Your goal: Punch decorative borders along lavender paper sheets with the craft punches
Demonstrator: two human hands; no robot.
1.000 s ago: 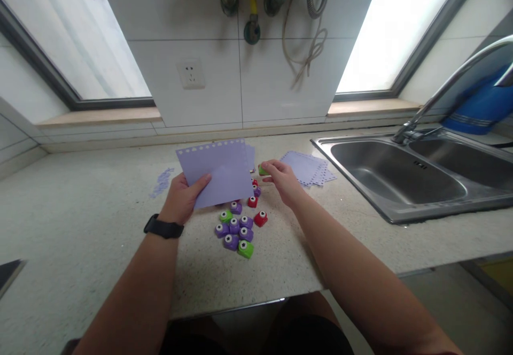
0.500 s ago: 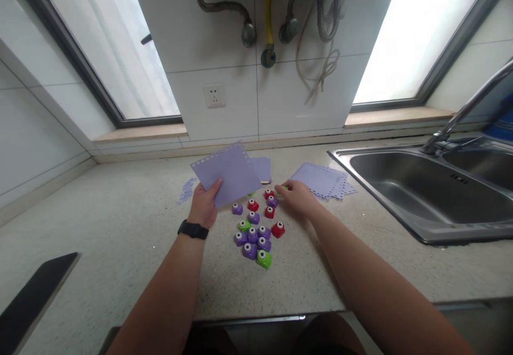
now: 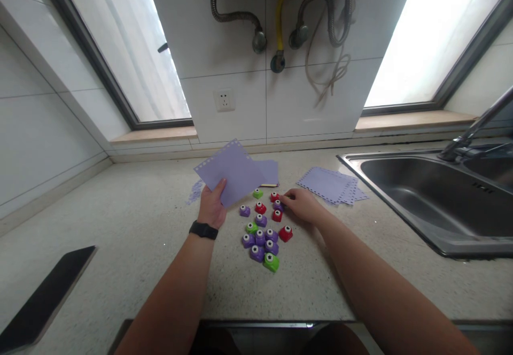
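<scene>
My left hand [image 3: 214,204], with a black band on its wrist, pinches a sheet of purple paper [image 3: 236,176] with the thumb on top. Small holes run along the sheet's upper left edge. My right hand [image 3: 302,204] is closed, its fingertips touching or right beside a red craft punch [image 3: 274,197]. What its fingers hold, if anything, is hidden. A purple punch [image 3: 278,205] stands just below those fingertips. Several more purple, red and green craft punches, such as a green punch [image 3: 271,262], stand grouped on the counter between my arms.
A stack of purple sheets with punched edges [image 3: 326,183] lies right of my right hand. More purple paper [image 3: 270,172] lies behind the held sheet. Tiny purple scraps [image 3: 195,192] lie at left. A sink [image 3: 401,184] bounds the right, a dark flat panel [image 3: 48,296] the left.
A bit of green showed between my right fingers before; now it is out of sight. The held sheet has tilted slightly, uncovering a green punch. The view has shifted a little.
</scene>
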